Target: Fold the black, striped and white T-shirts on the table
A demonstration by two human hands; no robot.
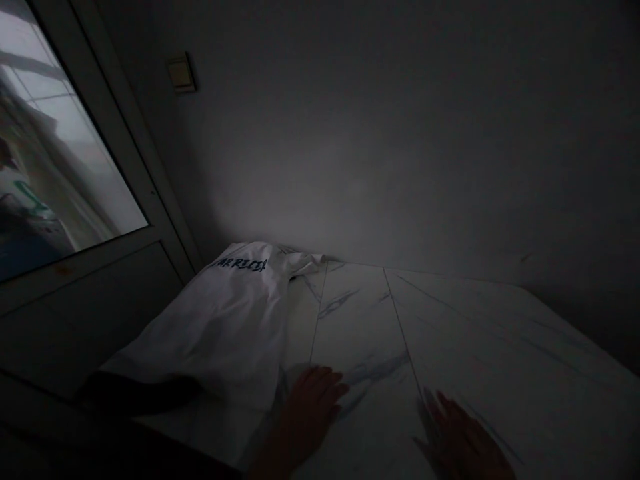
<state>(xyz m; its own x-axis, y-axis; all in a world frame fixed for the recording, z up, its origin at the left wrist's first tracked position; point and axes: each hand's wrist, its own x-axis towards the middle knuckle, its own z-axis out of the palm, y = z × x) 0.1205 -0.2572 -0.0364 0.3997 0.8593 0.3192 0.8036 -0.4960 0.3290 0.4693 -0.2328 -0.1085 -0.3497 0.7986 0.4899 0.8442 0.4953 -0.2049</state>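
A white shirt [220, 327] with dark lettering near its collar lies spread on the left part of a white marble-patterned table [365, 313]. One sleeve stretches towards the wall. My left hand [313, 407] is just right of the shirt's lower edge, over the tabletop, with its fingers extended and nothing held. Farther right, my right hand [460, 433] is low over the table, its fingers apart and holding nothing. The picture is dim.
A grey wall [375, 133] rises behind the table, with a light switch [181, 72] at upper left. On the left stands a door [100, 287] with a glass pane. Something dark [140, 393] shows at the shirt's lower end.
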